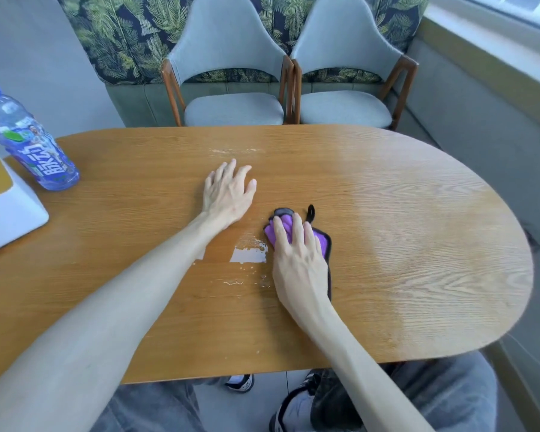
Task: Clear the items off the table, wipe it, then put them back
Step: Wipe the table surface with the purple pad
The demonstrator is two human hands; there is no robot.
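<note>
Counter (387,213): oval wooden top, mostly bare, with shiny wet patches (250,255) near the middle.
Right hand (296,260): palm down, fingers spread and pressed flat onto the cloth, pinning rather than gripping it.
Cloth (323,241): purple with a dark edge, lying on the counter just right of the wet patches, mostly hidden under the hand.
Left hand (228,190): open, fingers loosely spread, resting flat on the bare wood, holding nothing.
Bottle (28,141): clear plastic, blue cap and label, standing at the far left of the counter.
White box (7,210): at the left edge, possibly a tissue holder; only part shows.
Chairs (231,88): two grey seats beyond the far side.
</note>
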